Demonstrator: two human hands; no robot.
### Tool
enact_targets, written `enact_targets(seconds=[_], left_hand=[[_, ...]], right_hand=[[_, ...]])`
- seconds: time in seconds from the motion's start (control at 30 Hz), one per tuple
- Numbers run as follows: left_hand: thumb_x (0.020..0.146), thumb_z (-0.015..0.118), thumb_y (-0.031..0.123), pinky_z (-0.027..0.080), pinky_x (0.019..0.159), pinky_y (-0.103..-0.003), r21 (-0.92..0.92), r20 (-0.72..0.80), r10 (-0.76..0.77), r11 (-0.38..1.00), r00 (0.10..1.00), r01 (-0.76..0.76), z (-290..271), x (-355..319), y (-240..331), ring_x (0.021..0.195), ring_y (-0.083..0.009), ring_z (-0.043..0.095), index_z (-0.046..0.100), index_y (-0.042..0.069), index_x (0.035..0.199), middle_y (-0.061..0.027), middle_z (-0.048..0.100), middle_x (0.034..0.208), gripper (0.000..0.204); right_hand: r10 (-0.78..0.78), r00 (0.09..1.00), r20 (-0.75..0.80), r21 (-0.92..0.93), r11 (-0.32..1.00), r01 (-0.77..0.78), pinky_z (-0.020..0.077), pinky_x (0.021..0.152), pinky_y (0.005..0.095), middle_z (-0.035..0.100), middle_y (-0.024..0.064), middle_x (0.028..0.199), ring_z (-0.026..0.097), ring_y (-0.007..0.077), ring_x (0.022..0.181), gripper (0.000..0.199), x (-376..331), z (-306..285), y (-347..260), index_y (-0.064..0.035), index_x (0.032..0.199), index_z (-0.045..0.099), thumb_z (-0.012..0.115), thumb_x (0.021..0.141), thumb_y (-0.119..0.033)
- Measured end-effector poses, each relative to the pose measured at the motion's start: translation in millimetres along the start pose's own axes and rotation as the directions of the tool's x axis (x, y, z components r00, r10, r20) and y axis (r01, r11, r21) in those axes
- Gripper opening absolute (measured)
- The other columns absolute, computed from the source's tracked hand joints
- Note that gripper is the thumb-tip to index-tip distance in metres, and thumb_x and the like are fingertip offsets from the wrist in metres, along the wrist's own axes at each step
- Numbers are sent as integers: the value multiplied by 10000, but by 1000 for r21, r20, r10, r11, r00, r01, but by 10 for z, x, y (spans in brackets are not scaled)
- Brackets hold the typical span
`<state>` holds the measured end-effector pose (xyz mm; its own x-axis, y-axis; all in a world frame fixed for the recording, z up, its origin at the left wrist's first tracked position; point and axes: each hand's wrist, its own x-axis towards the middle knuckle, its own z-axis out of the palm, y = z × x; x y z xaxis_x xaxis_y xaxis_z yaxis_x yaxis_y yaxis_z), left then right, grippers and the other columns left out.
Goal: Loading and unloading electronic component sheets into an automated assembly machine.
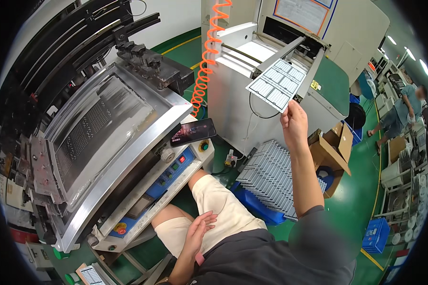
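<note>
My right hand (295,119), arm stretched out, pinches the near corner of a thin white circuit board panel (277,85) with several gridded blocks. The panel's far end lies at the rails (290,46) of a pale machine; I cannot tell whether it rests on them. My left hand (199,231) is over my lap, fingers extended and holding nothing. To the left stands a screen printing machine with a metal-framed stencil (92,126), smeared with pale grey paste.
A phone (193,132) lies on the printer's edge above the control panel (169,173). Below my right arm is a stack of slatted grey racks (273,175), beside an opened carton (335,149). An orange coiled hose (207,57) hangs ahead. Another person (404,111) stands far right.
</note>
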<state>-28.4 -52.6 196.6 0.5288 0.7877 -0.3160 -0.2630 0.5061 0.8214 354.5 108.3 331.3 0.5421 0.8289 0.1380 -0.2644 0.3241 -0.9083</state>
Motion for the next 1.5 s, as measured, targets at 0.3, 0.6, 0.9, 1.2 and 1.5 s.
enact_targets(seconds=[0.3, 0.6, 0.9, 1.2, 1.5], left_hand=[[1049, 396, 257, 432, 980, -326, -37, 6, 5, 999, 1000, -5, -21, 146, 27, 1169, -196, 548, 456, -6, 1368, -149, 573, 1294, 418], [1033, 468, 228, 441, 944, -290, 26, -160, -41, 999, 986, 45, -254, 174, -248, 1122, -165, 564, 520, 6, 1295, -103, 605, 1236, 348], [1030, 481, 190, 483, 871, -236, -116, -420, -115, 991, 900, 72, -615, -240, -636, 1017, -122, 607, 574, 41, 1232, -55, 643, 1127, 267], [1020, 486, 178, 486, 923, -305, -127, -454, -131, 988, 881, 82, -700, -209, -833, 1051, -181, 624, 561, 4, 1230, -106, 640, 1141, 282], [992, 551, 207, 484, 837, -276, 482, -594, 348, 876, 725, -24, -1236, -607, -292, 944, -122, 606, 626, 52, 1176, -31, 664, 1057, 252]], right_hand=[[173, 979, -113, 147, 977, -155, 328, 480, 190, 534, -13, 717, 415, 60, 548, 186, -36, 14, 154, -33, 1005, 581, 488, 1014, -195], [536, 787, 305, -235, 843, -484, 355, 483, 208, 593, 12, 765, 488, 60, 579, 189, -1171, 307, 1945, -55, 1134, 586, 498, 991, -141], [14, 879, 477, -438, 871, 223, 483, 621, 295, 611, 107, 812, 597, 170, 660, 473, -1247, 1163, 1978, -56, 1372, 399, 541, 922, -31], [141, 814, 563, -497, 845, 197, 484, 668, 273, 608, 83, 852, 573, 143, 700, 590, -1546, 960, 2373, -59, 1442, 310, 534, 900, 9], [506, 149, 850, -496, 672, 550, 532, 727, 455, 675, 121, 1036, 655, 343, 857, 259, -2610, 476, 3157, -129, 1129, 607, 573, 899, -245]])
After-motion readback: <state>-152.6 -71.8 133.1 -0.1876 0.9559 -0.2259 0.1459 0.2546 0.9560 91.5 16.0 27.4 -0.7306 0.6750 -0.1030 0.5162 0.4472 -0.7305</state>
